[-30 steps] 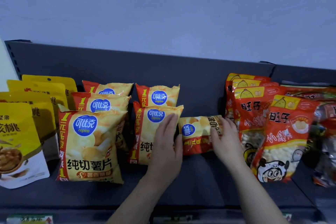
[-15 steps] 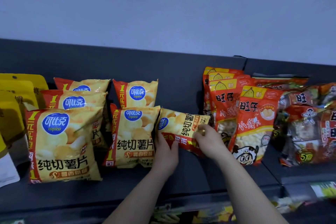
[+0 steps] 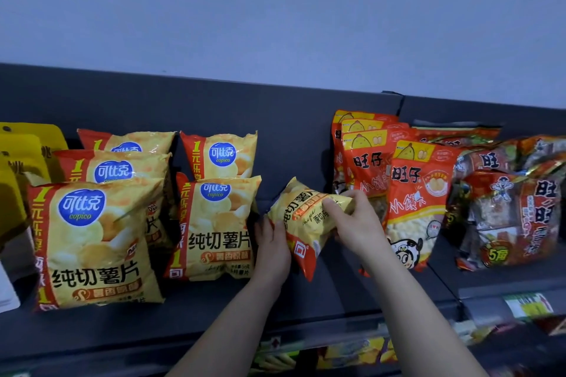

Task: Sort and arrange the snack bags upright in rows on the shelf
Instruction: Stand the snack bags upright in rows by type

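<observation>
A dark grey shelf [image 3: 337,294] is running beneath a pale wall [image 3: 275,24]. Both hands are holding a tilted yellow chip bag [image 3: 309,220] between the upright chip bags [image 3: 214,223] and the red snack bags [image 3: 413,193]. The left hand [image 3: 272,246] is clasping its lower edge in a curled grip, and the right hand [image 3: 355,223] is pinching its top.

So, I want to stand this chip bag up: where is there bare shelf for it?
One bare gap: between the second chip column and the red bags, right where the held chip bag hangs. A bare strip of shelf also runs along the front edge. The left side and the far right pile are crowded.
</observation>
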{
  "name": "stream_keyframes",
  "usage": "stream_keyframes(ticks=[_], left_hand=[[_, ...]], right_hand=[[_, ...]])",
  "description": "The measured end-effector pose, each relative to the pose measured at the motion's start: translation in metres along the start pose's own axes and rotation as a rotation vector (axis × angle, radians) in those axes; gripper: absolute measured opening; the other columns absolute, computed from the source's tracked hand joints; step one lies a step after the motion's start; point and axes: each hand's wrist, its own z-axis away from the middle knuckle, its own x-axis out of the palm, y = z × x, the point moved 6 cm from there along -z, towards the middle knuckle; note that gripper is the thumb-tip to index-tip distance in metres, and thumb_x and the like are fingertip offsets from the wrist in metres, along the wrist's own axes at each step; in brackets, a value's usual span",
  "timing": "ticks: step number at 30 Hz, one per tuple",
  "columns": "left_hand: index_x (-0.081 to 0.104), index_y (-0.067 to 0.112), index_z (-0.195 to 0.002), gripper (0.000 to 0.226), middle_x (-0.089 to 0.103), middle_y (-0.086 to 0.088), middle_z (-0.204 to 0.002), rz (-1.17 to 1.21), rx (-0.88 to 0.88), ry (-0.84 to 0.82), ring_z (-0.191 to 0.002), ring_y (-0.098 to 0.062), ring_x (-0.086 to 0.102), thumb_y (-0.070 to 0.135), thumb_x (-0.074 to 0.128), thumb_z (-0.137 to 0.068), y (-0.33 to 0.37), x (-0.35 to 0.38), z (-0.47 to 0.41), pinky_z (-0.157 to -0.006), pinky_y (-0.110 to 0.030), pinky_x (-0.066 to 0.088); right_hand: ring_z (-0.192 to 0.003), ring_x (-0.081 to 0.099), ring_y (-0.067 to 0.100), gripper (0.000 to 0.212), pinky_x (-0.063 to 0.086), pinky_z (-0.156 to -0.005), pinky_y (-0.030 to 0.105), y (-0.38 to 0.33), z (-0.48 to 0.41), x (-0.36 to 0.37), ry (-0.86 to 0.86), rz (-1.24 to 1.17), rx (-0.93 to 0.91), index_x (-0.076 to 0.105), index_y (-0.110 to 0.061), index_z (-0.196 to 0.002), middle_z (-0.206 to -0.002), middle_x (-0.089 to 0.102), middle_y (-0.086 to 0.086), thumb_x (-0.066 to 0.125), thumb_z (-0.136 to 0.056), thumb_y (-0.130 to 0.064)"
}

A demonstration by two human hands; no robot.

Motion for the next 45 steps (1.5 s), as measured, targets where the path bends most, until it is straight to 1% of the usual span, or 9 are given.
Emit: stream_keyframes(ticks=[4, 8, 17, 22, 28, 31, 37, 41, 45], left_hand=[[0.032, 0.048, -0.145, 0.07, 0.041, -0.002, -0.152, 0.271, -0.081, -0.121, -0.132, -0.024, 0.047, 0.075, 0.04, -0.08, -0.006, 0.017, 0.0, -0.109, -0.051, 0.039], [0.047, 0.025, -0.14, 0.042, 0.069, -0.005, -0.121, 0.461, -0.042, -0.271, -0.105, -0.023, 0.069, 0.037, 0.051, -0.1, 0.006, 0.028, 0.014, -0.095, -0.046, 0.053], [0.038, 0.021, -0.144, 0.111, 0.066, -0.001, -0.126, 0.498, 0.151, -0.183, -0.11, -0.019, 0.067, 0.035, 0.096, -0.05, 0.054, -0.018, 0.059, -0.095, -0.043, 0.054], [0.036, 0.036, -0.143, 0.087, 0.059, 0.015, -0.128, 0.202, 0.361, 0.099, -0.111, -0.008, 0.063, 0.022, 0.084, -0.072, 0.071, -0.081, 0.091, -0.086, -0.037, 0.057], [0.032, 0.032, -0.147, 0.088, 0.05, 0.029, -0.124, -0.027, 0.428, 0.281, -0.111, 0.009, 0.052, 0.025, 0.082, -0.076, 0.047, -0.131, 0.096, -0.095, -0.024, 0.046], [0.03, 0.029, -0.149, 0.084, 0.048, 0.017, -0.131, -0.14, 0.366, 0.283, -0.114, 0.0, 0.049, 0.034, 0.078, -0.08, 0.026, -0.144, 0.088, -0.09, -0.02, 0.041], [0.029, 0.031, -0.148, 0.109, 0.044, 0.007, -0.144, -0.238, 0.266, 0.168, -0.134, -0.015, 0.042, 0.086, 0.061, -0.059, 0.008, -0.148, 0.062, -0.109, -0.046, 0.039], [0.039, 0.037, -0.14, 0.098, 0.061, 0.017, -0.125, -0.055, 0.242, 0.097, -0.115, -0.007, 0.058, 0.076, 0.074, -0.058, 0.01, -0.148, 0.051, -0.087, -0.027, 0.046], [0.046, 0.041, -0.135, 0.091, 0.066, 0.021, -0.119, -0.013, 0.275, 0.05, -0.11, 0.0, 0.062, 0.07, 0.079, -0.055, 0.012, -0.135, 0.044, -0.096, -0.033, 0.051]], right_hand=[[-0.096, 0.059, 0.017, 0.027, 0.049, -0.076, 0.035, -0.011, 0.012, -0.005, -0.024, 0.132, -0.078, 0.059, -0.023, -0.092, -0.106, 0.059, 0.0, 0.054, -0.093, -0.05], [-0.079, 0.064, 0.016, 0.025, 0.053, -0.072, 0.039, -0.02, 0.031, -0.027, 0.066, 0.077, -0.174, 0.063, -0.016, -0.083, -0.082, 0.067, -0.002, 0.063, -0.091, -0.04], [-0.09, 0.072, 0.021, 0.066, 0.06, -0.076, 0.04, -0.03, 0.065, -0.057, -0.134, -0.293, -0.107, 0.058, -0.019, -0.123, -0.104, 0.071, 0.005, 0.077, -0.065, -0.045], [-0.093, 0.071, 0.02, 0.025, 0.059, -0.076, 0.032, -0.028, 0.074, -0.003, -0.342, -0.335, -0.119, 0.065, -0.015, -0.114, -0.098, 0.075, 0.011, 0.055, -0.094, -0.003], [-0.092, 0.07, 0.009, 0.022, 0.054, -0.072, 0.019, -0.03, 0.075, 0.064, -0.536, -0.359, -0.047, 0.066, -0.021, -0.108, -0.099, 0.075, -0.004, 0.053, -0.095, -0.009], [-0.1, 0.069, 0.018, 0.033, 0.057, -0.083, 0.032, -0.025, 0.079, 0.096, -0.604, -0.333, -0.01, 0.06, -0.019, -0.119, -0.11, 0.072, 0.001, 0.066, -0.087, -0.022], [-0.088, 0.071, 0.016, 0.051, 0.058, -0.068, 0.029, -0.022, 0.08, 0.116, -0.61, -0.423, 0.0, 0.06, -0.028, -0.116, -0.104, 0.073, 0.004, 0.055, -0.066, -0.021], [-0.099, 0.069, 0.027, 0.054, 0.058, -0.081, 0.042, -0.024, 0.079, 0.125, -0.611, -0.425, -0.005, 0.059, -0.03, -0.119, -0.108, 0.072, 0.007, 0.052, -0.066, -0.02], [-0.101, 0.069, 0.027, 0.055, 0.056, -0.088, 0.047, -0.025, 0.07, 0.112, -0.555, -0.418, -0.081, 0.06, -0.027, -0.121, -0.109, 0.072, 0.007, 0.051, -0.069, -0.015]])
